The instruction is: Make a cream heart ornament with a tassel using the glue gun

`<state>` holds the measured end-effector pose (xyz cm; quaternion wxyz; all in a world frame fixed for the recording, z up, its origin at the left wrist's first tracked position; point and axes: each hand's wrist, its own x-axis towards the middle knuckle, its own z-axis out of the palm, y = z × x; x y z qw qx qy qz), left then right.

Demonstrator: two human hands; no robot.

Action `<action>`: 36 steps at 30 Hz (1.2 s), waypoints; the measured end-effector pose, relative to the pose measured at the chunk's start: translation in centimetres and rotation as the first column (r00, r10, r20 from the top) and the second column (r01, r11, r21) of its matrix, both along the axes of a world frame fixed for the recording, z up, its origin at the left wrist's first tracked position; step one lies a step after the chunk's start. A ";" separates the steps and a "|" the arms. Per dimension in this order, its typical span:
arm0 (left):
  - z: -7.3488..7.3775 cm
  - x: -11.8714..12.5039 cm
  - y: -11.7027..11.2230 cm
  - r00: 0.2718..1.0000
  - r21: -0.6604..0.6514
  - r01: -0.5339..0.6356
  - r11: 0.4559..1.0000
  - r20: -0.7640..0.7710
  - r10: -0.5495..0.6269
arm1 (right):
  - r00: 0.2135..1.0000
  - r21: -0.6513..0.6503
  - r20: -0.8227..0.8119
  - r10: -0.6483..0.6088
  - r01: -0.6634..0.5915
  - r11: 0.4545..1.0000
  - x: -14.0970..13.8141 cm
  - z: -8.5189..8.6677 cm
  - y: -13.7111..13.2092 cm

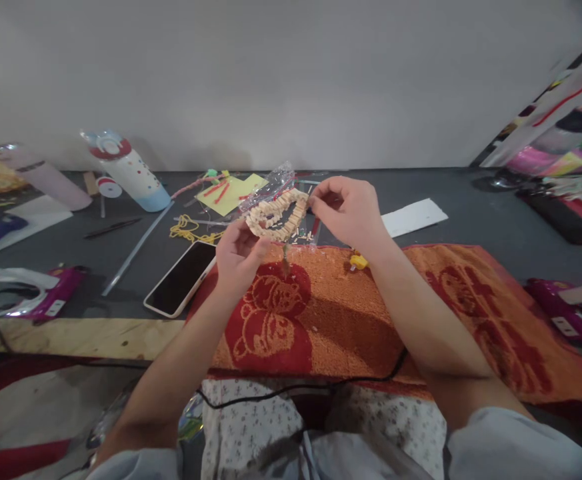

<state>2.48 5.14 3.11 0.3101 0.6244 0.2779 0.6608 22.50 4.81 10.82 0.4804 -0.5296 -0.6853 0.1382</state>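
A loop of pale, cream-coloured beads (298,217) is held up above the table's middle, over the far edge of an orange towel. My left hand (241,252) is closed on the loop's left end, thumb in front. At the loop's upper right end, my right hand (345,208) pinches with thumb and forefinger; its fingertips touch the beads, and whether they also hold a thread cannot be made out. A greenish tassel (285,260) hangs below the loop. Behind it lie a clear plastic bag (275,181) and small loose pale pieces (303,237).
The orange towel (351,313) with red figures covers the front edge. A phone (183,279), yellow cord (188,230) and yellow paper (231,195) lie left. A spotted bottle (131,170) stands behind them. White card (415,217) lies right; power strips (53,293) sit at both sides.
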 end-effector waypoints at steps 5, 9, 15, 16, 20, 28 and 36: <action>-0.5 -0.2 0.5 0.993 -0.121 0.051 0.991 0.112 -0.038 | 0.997 0.014 -0.072 -0.037 0.038 0.999 1.5 -0.2 1.1; -0.2 0.0 0.5 0.974 -0.173 0.109 0.979 0.217 -0.070 | 0.974 0.048 -0.206 -0.098 0.110 0.993 3.7 0.0 2.2; 0.4 0.2 0.3 0.942 -0.243 0.189 0.951 0.317 -0.106 | 0.869 0.085 -0.480 -0.119 0.181 0.980 7.7 -0.2 4.2; 0.4 0.3 0.3 0.938 -0.248 0.203 0.947 0.328 -0.115 | 0.838 0.073 -0.533 -0.120 0.186 0.980 8.4 -0.2 4.4; 0.5 0.3 0.2 0.921 -0.280 0.238 0.930 0.369 -0.125 | 0.713 0.082 -0.701 0.004 0.074 0.994 10.8 -0.1 4.4; 0.9 0.3 0.1 0.924 -0.330 0.227 0.916 0.370 -0.096 | 0.762 -0.126 -0.610 0.215 -0.362 0.924 8.9 1.0 2.1; 1.0 0.1 0.1 0.908 -0.361 0.264 0.894 0.406 -0.104 | 0.860 -0.435 -0.429 0.277 -0.466 0.771 4.0 1.5 0.7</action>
